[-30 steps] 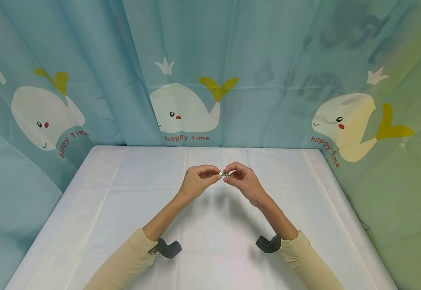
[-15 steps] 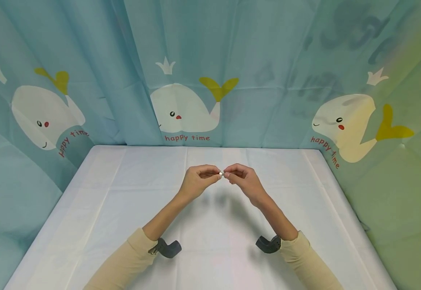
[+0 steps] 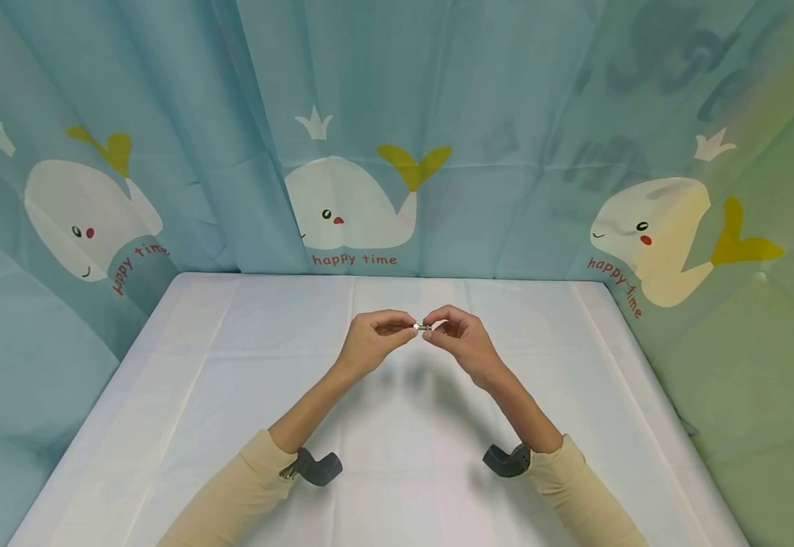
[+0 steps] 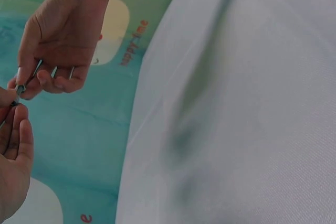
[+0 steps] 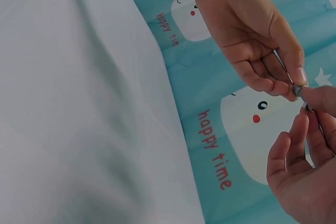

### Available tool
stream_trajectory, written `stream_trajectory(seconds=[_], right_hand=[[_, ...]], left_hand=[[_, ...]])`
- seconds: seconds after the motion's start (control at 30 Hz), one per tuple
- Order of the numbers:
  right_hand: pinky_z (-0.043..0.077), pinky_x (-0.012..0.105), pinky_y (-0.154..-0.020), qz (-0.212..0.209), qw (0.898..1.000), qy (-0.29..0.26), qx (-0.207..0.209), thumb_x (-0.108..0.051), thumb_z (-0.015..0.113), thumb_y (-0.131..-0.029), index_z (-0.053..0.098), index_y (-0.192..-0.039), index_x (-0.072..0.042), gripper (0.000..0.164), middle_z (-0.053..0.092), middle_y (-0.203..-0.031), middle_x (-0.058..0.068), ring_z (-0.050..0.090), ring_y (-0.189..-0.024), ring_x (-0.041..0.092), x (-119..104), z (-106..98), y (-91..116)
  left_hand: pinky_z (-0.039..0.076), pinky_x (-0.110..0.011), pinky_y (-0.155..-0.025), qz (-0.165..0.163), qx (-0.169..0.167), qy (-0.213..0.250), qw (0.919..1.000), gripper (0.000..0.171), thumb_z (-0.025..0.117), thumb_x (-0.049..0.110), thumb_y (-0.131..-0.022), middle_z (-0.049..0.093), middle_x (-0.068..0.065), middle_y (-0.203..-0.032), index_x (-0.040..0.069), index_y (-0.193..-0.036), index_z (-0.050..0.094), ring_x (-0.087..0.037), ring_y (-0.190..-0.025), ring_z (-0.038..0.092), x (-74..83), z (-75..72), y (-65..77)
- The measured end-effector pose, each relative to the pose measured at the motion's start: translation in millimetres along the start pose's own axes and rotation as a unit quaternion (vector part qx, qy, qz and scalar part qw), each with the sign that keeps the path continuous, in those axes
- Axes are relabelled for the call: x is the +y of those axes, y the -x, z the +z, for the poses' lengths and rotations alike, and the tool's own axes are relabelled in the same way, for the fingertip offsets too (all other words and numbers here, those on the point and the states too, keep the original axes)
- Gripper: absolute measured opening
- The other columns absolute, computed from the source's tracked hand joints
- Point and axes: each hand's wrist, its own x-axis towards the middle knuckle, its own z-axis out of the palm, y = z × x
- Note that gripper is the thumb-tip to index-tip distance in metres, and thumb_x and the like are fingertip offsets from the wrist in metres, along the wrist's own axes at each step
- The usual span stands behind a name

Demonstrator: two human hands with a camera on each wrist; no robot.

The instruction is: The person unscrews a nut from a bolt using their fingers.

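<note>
In the head view a small silver bolt [image 3: 422,327] lies sideways between the two hands, above the table. My left hand [image 3: 373,339] pinches its left end between thumb and fingers. At the other end, the thumb and index finger of my right hand [image 3: 463,342] are around what looks like a nut [image 4: 21,88]. From the left wrist view, the right thumb touches this nut, while the left fingers cover the other end. The right wrist view shows the bolt's shank [image 5: 298,91] partly hidden by the fingertips of both hands.
A white cloth covers the table [image 3: 246,319], with the hands' shadows on it. Behind and at both sides hangs a blue-green curtain [image 3: 506,213] printed with whales. Each forearm wears a black wrist mount [image 3: 321,469].
My right thumb and index finger closed over the bolt's right end half a second ago. Now they have spread slightly, showing more of the bolt. The left hand stays nearly still.
</note>
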Motion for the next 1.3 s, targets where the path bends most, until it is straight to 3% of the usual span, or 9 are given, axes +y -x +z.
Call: stream_trajectory(seconds=[0.17, 0.27, 0.47, 0.67, 0.97, 1.3], right_hand=[[0.050, 0.024, -0.071, -0.007, 1.000, -0.006, -0.010, 0.003, 0.069, -0.090, 0.061, -0.111, 0.008, 0.024, 0.060, -0.105, 0.015, 0.059, -0.077, 0.017, 1, -1, 0], [0.052, 0.026, -0.074, -0.006, 1.000, -0.002, -0.012, 0.000, 0.068, -0.091, 0.059, -0.116, 0.008, 0.027, 0.060, -0.110, 0.014, 0.060, -0.080, 0.018, 2, -1, -1], [0.053, 0.032, -0.077, 0.016, 1.000, 0.010, 0.011, -0.011, 0.067, -0.095, 0.065, -0.110, 0.008, 0.024, 0.067, -0.094, 0.006, 0.059, -0.083, 0.021, 1, -1, -1], [0.051, 0.027, -0.074, 0.024, 1.000, 0.005, 0.013, -0.011, 0.068, -0.094, 0.067, -0.105, 0.005, 0.019, 0.067, -0.090, 0.006, 0.059, -0.082, 0.019, 0, -1, -1], [0.050, 0.023, -0.068, 0.001, 1.000, 0.005, 0.008, -0.001, 0.071, -0.089, 0.065, -0.107, 0.007, 0.020, 0.064, -0.094, 0.004, 0.059, -0.078, 0.014, 0, 0, 0], [0.050, 0.024, -0.070, -0.007, 1.000, -0.010, -0.005, 0.004, 0.068, -0.089, 0.061, -0.110, 0.008, 0.023, 0.061, -0.104, 0.005, 0.059, -0.078, 0.014, 3, -1, -1]], left_hand=[[0.058, -0.032, -0.082, 0.001, 0.001, 0.003, 1.0000, 0.011, 0.075, 0.002, -0.088, 0.073, -0.010, -0.096, -0.002, -0.099, 0.075, -0.021, -0.089, 0.071, -0.7, 0.1, -0.7], [0.058, -0.032, -0.082, 0.001, 0.001, 0.009, 1.0000, 0.012, 0.076, 0.003, -0.088, 0.073, -0.011, -0.097, -0.002, -0.100, 0.075, -0.022, -0.089, 0.070, -0.8, 0.1, -1.1], [0.058, -0.032, -0.081, -0.002, -0.001, 0.012, 0.9999, 0.015, 0.075, 0.004, -0.090, 0.073, -0.015, -0.098, -0.004, -0.102, 0.074, -0.026, -0.089, 0.071, -0.5, 0.1, -2.2], [0.058, -0.031, -0.081, -0.011, -0.003, 0.007, 0.9999, 0.015, 0.073, -0.001, -0.090, 0.072, -0.018, -0.099, -0.008, -0.103, 0.073, -0.029, -0.091, 0.070, 0.4, 0.8, -2.9], [0.058, -0.030, -0.080, -0.004, -0.001, -0.004, 1.0000, 0.013, 0.071, -0.005, -0.089, 0.071, -0.020, -0.097, -0.011, -0.100, 0.072, -0.022, -0.087, 0.070, 34.8, -0.1, 4.7], [0.058, -0.031, -0.080, -0.007, -0.001, -0.003, 1.0000, 0.013, 0.071, -0.005, -0.089, 0.071, -0.021, -0.097, -0.012, -0.100, 0.071, -0.028, -0.088, 0.070, 36.8, 0.6, 5.0]])
